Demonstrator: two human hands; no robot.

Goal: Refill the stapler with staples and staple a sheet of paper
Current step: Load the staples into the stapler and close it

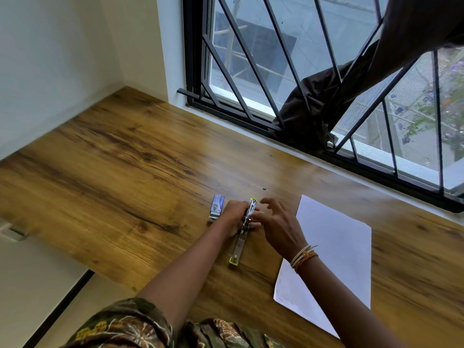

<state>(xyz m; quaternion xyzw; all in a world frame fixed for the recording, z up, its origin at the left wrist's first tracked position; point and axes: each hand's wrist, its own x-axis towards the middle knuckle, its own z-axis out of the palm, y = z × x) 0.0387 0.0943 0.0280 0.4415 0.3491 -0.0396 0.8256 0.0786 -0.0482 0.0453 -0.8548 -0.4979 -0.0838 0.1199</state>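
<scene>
The stapler (pixel 244 227) lies swung open on the bench, roughly midway between the window edge and the near edge. One half stands up at its far end, and its long metal arm with a yellow tip lies flat, pointing back toward me. My left hand (pixel 234 217) grips it from the left side, fingers curled round the raised part. My right hand (pixel 275 226) comes in from the right, thumb and forefinger drawn together at the stapler's metal channel, the other fingers spread loosely above. Whether I am pinching a strip of staples there, I cannot tell.

Just beside my left hand, on its far left, sits the small blue staple box (pixel 216 206), its tray slid partly out toward me. To the right of my right forearm, the sheet of paper (pixel 331 262) lies flat, one corner pointing toward the window and the other end reaching the bench's near edge. A tiny dark speck (pixel 264 188) rests on the wood beyond the stapler. Thread bands (pixel 303 256) circle my right wrist.
</scene>
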